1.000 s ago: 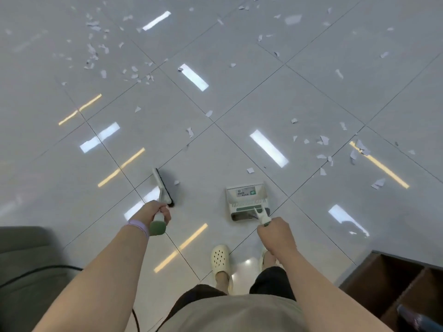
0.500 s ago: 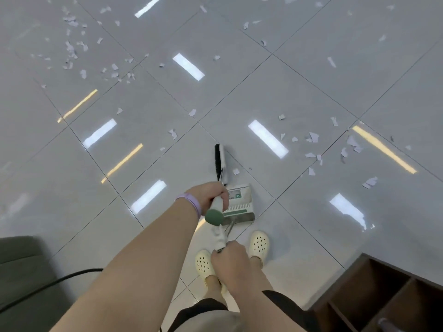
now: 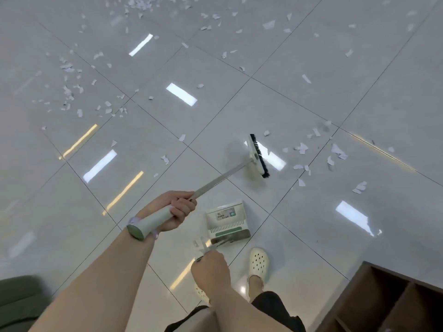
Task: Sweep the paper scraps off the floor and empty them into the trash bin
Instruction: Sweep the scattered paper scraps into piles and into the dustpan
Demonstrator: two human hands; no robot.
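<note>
Left hand (image 3: 178, 208) holds the broom (image 3: 257, 155), its head beside paper scraps (image 3: 300, 148).

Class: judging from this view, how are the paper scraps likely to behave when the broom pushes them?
The paper scraps look thin and small, so probably very light and apt to scatter. The floor is glossy; they likely slide easily. Some look curled, so the broom bristles may skip flat ones.

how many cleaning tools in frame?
2. Broom, head on the floor ahead-right, handle gripped by the left hand. Dustpan by the feet, handle held by the right hand.
</note>
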